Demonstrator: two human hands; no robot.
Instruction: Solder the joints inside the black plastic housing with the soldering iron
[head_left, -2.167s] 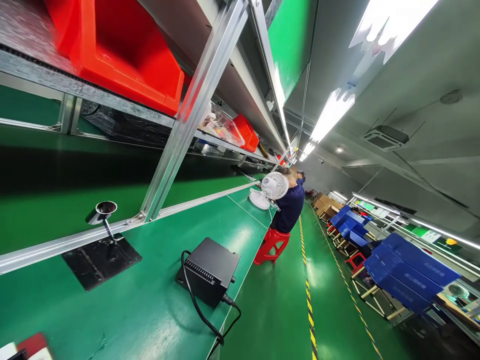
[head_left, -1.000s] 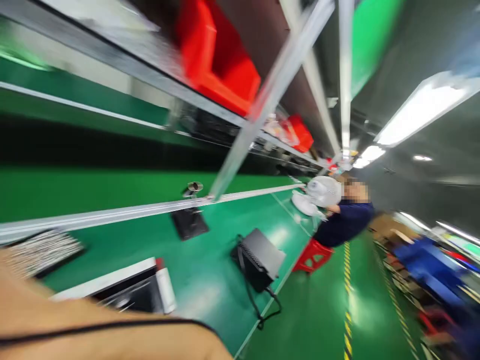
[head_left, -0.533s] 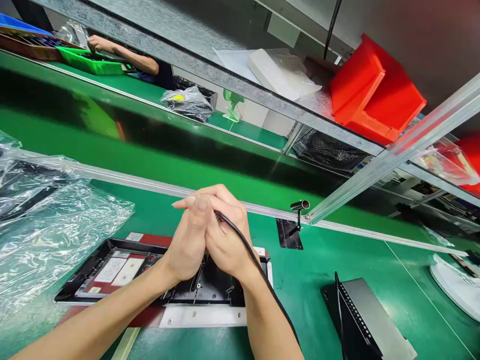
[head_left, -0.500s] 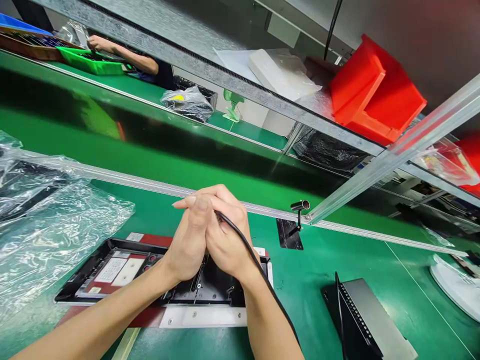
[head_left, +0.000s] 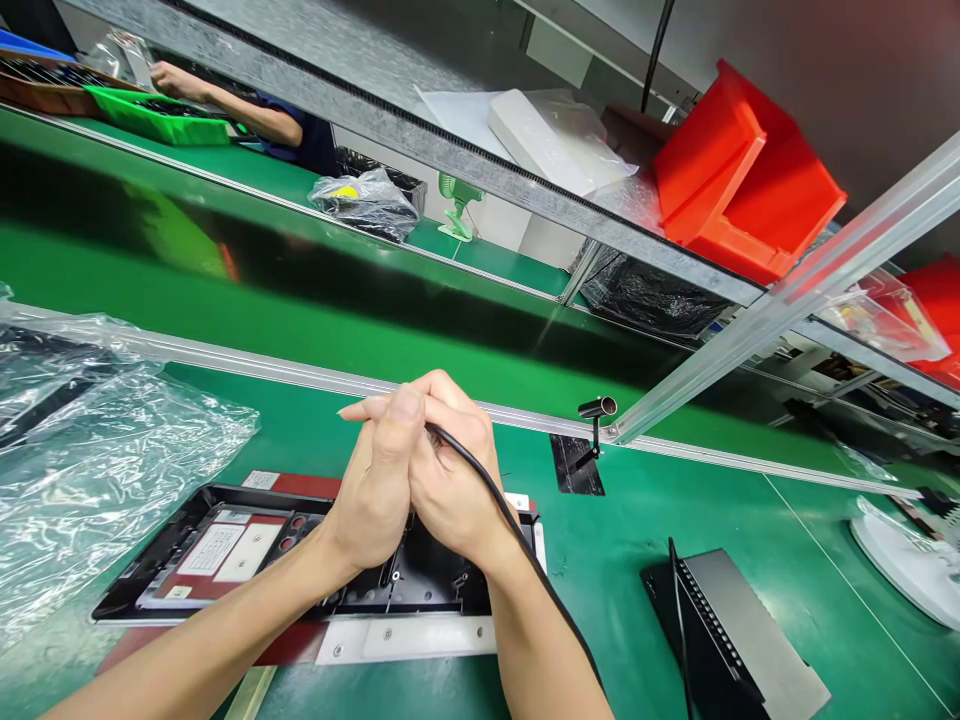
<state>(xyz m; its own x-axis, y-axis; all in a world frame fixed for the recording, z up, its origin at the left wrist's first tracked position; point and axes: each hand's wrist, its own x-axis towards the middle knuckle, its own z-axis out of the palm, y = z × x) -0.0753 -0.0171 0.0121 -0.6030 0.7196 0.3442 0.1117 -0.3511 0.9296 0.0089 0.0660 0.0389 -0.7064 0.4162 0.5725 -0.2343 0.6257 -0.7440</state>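
Green matting is covering the long desk (head_left: pixel 660 520), and a metal shelf frame is running above it. Over the middle of the desk, the right hand (head_left: pixel 450 480) is closing around the end of a black cable (head_left: pixel 517 535); whatever tool the cable is feeding is hidden inside the grip. The left hand (head_left: pixel 375 485) is pressing against the right one from the side, its fingers (head_left: pixel 375 410) folding over the top, so both hands are wrapping the same hidden tool. From the grip the cable is trailing down along the right forearm toward the near edge of the view.

Directly beneath the joined hands a black panel housing (head_left: pixel 247 550) is lying flat, with white labels showing on its left part, and it is resting on a red and white fixture plate (head_left: pixel 405 640). Left of it, crumpled clear plastic wrap (head_left: pixel 112 460) is spreading over the desk. To the right, well apart from the hands, a black power unit (head_left: pixel 735 650) is sitting near the desk's edge, and a small metal holder on a black base (head_left: pixel 581 450) is standing by the rail. Up on the shelf a red bin (head_left: pixel 742 180) is tilting forward. Far back on the left, another person's arm (head_left: pixel 225 100) is reaching into a green tray (head_left: pixel 150 110).
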